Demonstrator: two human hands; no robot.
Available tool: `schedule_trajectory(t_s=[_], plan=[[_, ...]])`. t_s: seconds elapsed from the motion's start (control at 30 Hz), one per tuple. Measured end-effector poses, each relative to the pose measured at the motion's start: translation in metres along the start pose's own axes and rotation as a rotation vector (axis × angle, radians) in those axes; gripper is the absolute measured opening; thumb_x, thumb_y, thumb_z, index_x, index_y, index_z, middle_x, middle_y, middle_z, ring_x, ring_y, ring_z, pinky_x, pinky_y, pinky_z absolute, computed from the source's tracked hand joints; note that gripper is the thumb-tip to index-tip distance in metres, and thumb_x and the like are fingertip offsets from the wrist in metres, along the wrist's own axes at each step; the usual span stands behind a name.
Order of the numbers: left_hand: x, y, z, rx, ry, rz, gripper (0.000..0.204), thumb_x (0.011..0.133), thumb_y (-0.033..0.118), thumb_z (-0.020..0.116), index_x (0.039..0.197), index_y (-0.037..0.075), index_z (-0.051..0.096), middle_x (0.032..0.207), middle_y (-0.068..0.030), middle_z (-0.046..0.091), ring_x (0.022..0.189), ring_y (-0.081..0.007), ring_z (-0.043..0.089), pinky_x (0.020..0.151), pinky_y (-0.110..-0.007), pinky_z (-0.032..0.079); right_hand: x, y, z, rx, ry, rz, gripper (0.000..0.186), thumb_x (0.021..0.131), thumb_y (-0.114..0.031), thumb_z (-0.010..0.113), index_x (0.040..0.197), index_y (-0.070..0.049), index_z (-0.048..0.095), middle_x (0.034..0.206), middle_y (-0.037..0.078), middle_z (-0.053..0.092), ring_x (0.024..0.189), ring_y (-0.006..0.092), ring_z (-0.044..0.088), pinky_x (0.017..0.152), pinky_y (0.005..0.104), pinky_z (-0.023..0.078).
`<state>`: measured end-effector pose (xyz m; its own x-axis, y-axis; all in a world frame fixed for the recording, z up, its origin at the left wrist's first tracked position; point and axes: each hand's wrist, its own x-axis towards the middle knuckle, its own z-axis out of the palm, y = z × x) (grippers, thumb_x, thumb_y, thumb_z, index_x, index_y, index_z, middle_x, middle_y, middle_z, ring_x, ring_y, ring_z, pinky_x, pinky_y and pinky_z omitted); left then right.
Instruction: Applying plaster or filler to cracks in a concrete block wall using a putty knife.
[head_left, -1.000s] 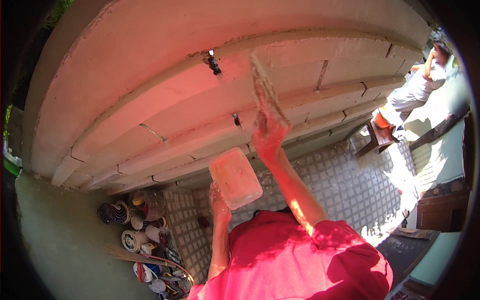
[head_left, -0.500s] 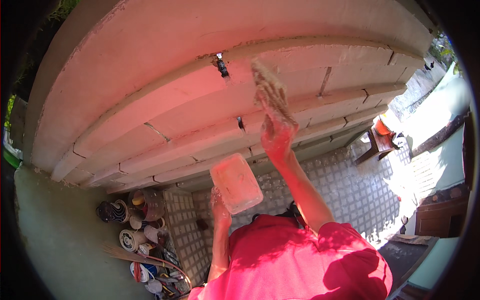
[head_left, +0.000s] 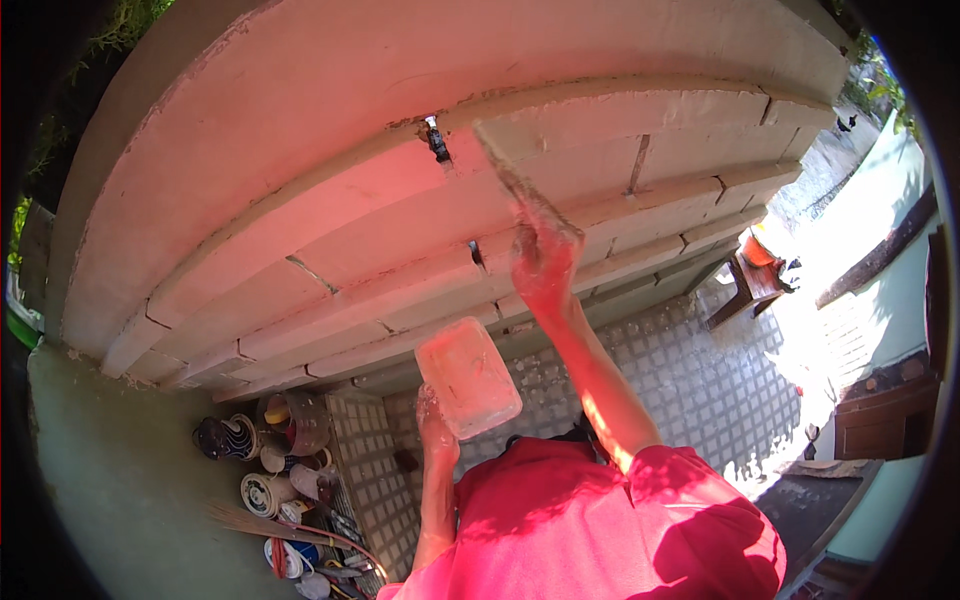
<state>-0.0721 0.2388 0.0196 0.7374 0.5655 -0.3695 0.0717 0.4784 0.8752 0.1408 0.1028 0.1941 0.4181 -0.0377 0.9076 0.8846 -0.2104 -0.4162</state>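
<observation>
- When viewed from above, note a flat, pale-smeared tool [head_left: 520, 185] clenched in the fingers of the right hand [head_left: 545, 265], nearly edge-on to the camera, before a stepped wall [head_left: 330, 200]. Cannot tell from this angle whether touching the wall.
- Note also a shallow rectangular tub [head_left: 468, 375], grasped along its left side by the left hand [head_left: 435, 425], below and left of the tool, above a tiled floor [head_left: 690, 370]. Cannot tell the placing of any fingers hidden beneath.
- Judged weakest at the tub: seemingly held from one side only, hence liable to tip or slip if bumped or loaded toward the unsupported edge.
- At the tool, liable to twist within a smeared grip, or to chip a ledge if pressed too steeply.
- Left of the tool's tip, observe a dark gap [head_left: 438, 145], capable of snagging a corner if crossed carelessly.
- At lower left, well apart, see clustered buckets [head_left: 265, 495], possibly hazardous underfoot if approached unseen.
</observation>
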Motion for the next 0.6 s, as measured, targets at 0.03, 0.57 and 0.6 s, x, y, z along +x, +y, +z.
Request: schedule_trajectory(t_s=[0.03,0.57,0.6], plan=[[0.001,-0.001,-0.006,-0.002,0.002,-0.001,0.043,0.099,0.031,0.045,0.132,0.003,0.044,0.127,-0.0069,0.052,0.116,-0.0179,0.050,0.099,-0.034,0.041,0.004,0.003,-0.011,-0.034,0.116,0.109,0.053,0.074,0.017,0.043,0.120,-0.001,0.061,0.112,0.018,0.066,0.093,0.0225,0.066,0.075,0.0264,0.049],[0.001,-0.003,-0.027,-0.005,0.025,-0.022,0.045,0.098,0.029,0.046,0.134,0.002,0.042,0.131,-0.0076,0.049,0.119,-0.0203,0.049,0.101,-0.035,0.040,0.004,-0.005,-0.004,0.011,0.133,0.216,0.047,0.077,0.015,0.044,0.118,-0.001,0.063,0.107,0.018,0.068,0.072,0.0145,0.062,0.063,0.0248,0.047],[0.006,-0.012,-0.040,-0.032,0.048,-0.041,0.052,0.098,0.028,0.046,0.141,0.001,0.036,0.140,-0.0098,0.045,0.125,-0.0230,0.047,0.104,-0.037,0.038,0.007,-0.004,-0.008,-0.059,0.215,0.272,0.047,0.078,0.015,0.044,0.118,-0.001,0.063,0.102,0.017,0.069,0.072,0.0155,0.062,0.063,0.0254,0.047]])
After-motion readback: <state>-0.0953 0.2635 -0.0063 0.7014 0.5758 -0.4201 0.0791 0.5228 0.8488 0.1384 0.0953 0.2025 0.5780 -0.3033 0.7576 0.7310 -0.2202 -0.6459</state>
